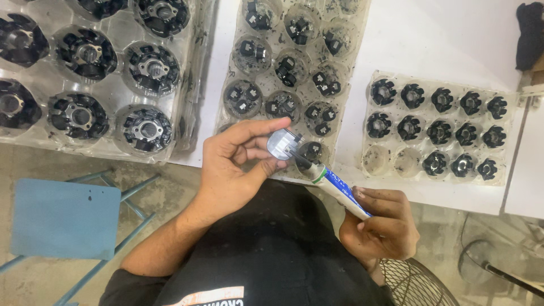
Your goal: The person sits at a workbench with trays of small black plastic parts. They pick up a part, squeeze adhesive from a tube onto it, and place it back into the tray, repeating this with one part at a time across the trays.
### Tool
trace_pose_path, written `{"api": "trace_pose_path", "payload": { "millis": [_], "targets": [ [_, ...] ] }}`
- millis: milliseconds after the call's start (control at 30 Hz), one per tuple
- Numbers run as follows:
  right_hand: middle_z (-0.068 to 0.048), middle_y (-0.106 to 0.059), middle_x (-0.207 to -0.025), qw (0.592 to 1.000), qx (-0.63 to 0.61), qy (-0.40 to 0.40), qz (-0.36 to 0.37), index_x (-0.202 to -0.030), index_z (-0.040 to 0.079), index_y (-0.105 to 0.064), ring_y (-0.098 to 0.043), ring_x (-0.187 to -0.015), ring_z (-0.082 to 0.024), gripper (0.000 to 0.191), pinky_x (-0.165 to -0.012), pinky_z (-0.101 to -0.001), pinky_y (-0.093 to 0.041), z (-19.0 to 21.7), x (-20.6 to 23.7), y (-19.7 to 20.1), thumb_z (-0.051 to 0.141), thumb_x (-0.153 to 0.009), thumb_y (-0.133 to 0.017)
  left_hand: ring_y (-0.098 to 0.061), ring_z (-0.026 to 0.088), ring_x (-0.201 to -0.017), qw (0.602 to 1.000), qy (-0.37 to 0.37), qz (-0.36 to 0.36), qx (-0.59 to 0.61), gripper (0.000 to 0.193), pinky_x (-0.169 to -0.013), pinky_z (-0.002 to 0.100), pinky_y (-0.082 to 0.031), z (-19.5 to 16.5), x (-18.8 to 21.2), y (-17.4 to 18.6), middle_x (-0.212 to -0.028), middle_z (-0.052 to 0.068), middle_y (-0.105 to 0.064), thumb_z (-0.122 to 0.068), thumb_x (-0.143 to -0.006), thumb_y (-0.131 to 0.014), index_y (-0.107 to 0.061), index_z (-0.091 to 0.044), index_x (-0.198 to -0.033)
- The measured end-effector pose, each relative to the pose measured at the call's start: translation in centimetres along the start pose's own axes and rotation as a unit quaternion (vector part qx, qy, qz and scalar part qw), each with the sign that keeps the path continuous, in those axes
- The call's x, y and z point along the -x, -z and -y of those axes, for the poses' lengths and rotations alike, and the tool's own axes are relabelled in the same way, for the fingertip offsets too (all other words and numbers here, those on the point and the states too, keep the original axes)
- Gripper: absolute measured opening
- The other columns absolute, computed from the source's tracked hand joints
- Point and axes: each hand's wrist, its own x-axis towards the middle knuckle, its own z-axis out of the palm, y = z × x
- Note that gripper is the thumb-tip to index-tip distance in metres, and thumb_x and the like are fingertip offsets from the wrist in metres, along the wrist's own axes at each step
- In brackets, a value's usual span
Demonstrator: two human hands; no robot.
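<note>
White desk (430,39) up top, concrete floor below. Left hand (235,164) pinched on a small round grey-and-black part (281,143), thumb and forefinger closed on its rim, held just off the desk's near edge. Right hand (382,226) wrapped around a white-and-blue tube (340,191), nozzle tip touching the part. Hands apart, joined only through tube and part.

Behind the part, at the near edge: clear plastic tray (292,62) with small black components in round pockets, partly hidden by the left fingers. Toward the right edge: smaller clear tray (391,161) of black star-shaped knobs, two near-left pockets bare. Toward the left edge: large clear tray (113,85) of bigger black round assemblies, overhanging the near edge. Dark cloth (530,34) at the far right corner. Off the desk: blue stool (62,218) at left, wire fan guard (416,283) by the right wrist, black shirt (272,249) between the arms.
</note>
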Motion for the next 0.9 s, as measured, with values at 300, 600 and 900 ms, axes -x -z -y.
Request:
{"api": "trace_pose_path", "payload": {
  "millis": [300, 600, 900],
  "targets": [
    [-0.019, -0.07, -0.09, 0.999, 0.007, 0.014, 0.032, -0.082, 0.008, -0.045, -0.074, -0.089, -0.032, 0.038, -0.075, -0.035, -0.063, -0.2, 0.1, 0.2, -0.016, -0.071, -0.073, -0.069, 0.013, -0.11, 1.0, 0.002, -0.004, 0.008, 0.051, -0.098, 0.029, -0.064, 0.6, -0.1, 0.0, -0.126, 0.009, -0.066, 0.021, -0.092, -0.064, -0.06, 0.004, -0.14],
    [-0.018, -0.068, -0.098, 0.999, -0.02, 0.004, -0.042, -0.087, 0.009, -0.041, -0.073, -0.094, -0.029, 0.046, -0.077, -0.0346, -0.063, -0.8, 0.4, -0.9, -0.016, -0.078, -0.078, -0.066, 0.016, -0.12, 0.983, 0.061, 0.009, 0.176, 0.048, -0.103, 0.029, -0.057, 2.9, 0.3, -0.3, -0.133, 0.012, -0.067, 0.014, -0.097, -0.066, -0.056, 0.006, -0.144],
    [-0.018, -0.067, -0.099, 0.999, 0.003, -0.009, 0.049, -0.086, 0.009, -0.04, -0.073, -0.097, -0.034, 0.044, -0.081, -0.037, -0.064, -0.6, -0.1, 0.4, -0.015, -0.076, -0.075, -0.065, 0.021, -0.126, 0.966, 0.096, 0.039, 0.238, 0.043, -0.105, 0.038, -0.059, 5.0, 0.9, -0.6, -0.146, 0.016, -0.063, -0.008, -0.101, -0.073, -0.059, 0.0, -0.141]
  ]
}}
